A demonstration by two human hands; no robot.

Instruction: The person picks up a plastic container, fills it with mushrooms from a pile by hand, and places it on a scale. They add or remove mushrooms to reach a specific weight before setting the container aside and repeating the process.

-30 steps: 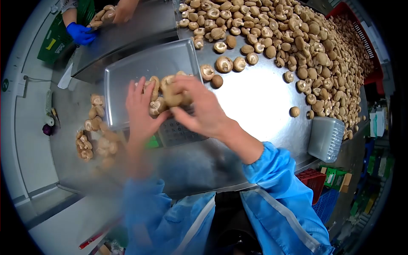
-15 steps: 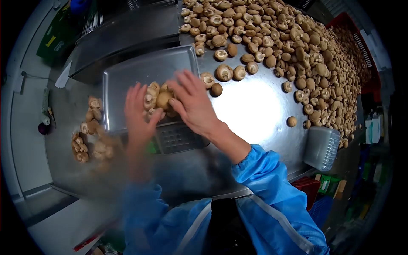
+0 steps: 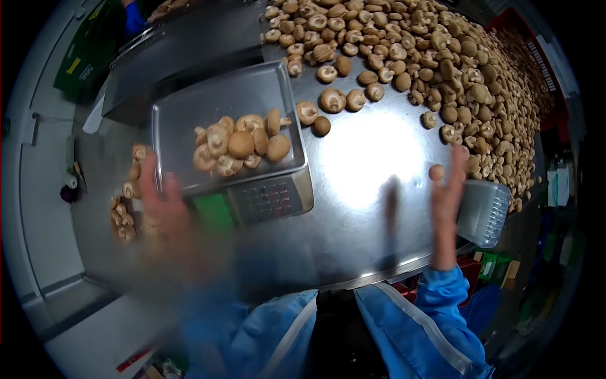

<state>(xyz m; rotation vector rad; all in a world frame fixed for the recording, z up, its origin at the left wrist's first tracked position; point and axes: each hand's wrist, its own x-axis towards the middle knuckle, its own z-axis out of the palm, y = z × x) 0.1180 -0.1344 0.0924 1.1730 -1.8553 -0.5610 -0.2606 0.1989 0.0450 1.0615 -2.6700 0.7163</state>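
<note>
Several shiitake mushrooms (image 3: pixel 240 144) lie in a cluster on the metal pan (image 3: pixel 183 118) of a weighing scale. My left hand (image 3: pixel 167 211), smeared by motion, is at the pan's lower left corner with its fingers apart and nothing seen in them. Some loose mushrooms (image 3: pixel 121 218) on the table are just left of it and partly behind it. Over on the right, my right hand (image 3: pixel 447 199) is open, fingers stretched upward, right beside a stack of clear plastic trays (image 3: pixel 483 213). A single mushroom (image 3: pixel 436 172) lies at its fingers.
A large heap of mushrooms (image 3: pixel 442 69) covers the far right of the steel table (image 3: pixel 353 234). Behind the scale stands a metal box (image 3: pixel 189 57). A red crate (image 3: pixel 555 120) is beyond the heap. At the top left, a blue sleeve (image 3: pixel 134 19) of another person shows.
Both hands have left the mushrooms on the pan. My right hand has moved right to the plastic trays, my left hand down and left. The blue sleeve at the top left has shifted.
</note>
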